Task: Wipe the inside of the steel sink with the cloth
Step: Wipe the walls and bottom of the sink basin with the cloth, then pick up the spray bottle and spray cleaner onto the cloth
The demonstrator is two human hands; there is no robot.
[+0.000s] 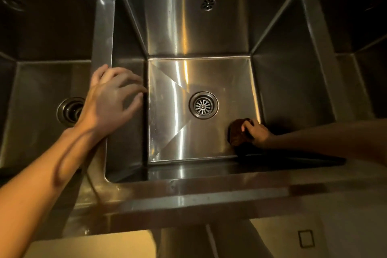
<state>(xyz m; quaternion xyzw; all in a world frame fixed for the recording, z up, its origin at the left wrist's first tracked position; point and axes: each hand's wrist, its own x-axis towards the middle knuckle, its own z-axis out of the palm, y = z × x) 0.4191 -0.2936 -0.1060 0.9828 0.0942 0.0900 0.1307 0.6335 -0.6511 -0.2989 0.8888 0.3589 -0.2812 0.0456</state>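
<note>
Braced on the steel sink (129,27) rim, the open left hand (111,100) holds nothing; the dark bunched cloth (236,132), gripped by the right hand (256,132), is best pressed flat into the basin's near-right corner.

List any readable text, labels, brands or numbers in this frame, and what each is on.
None readable. No lettering shows on the steel sink, its drain strainer, the cloth or the front rim. The small rectangular outline at lower right is blank or too dim to read.

Silver-grey steel sink (209,27), dark reddish-brown cloth (236,132), radial-slotted drain strainer (203,105).
</note>
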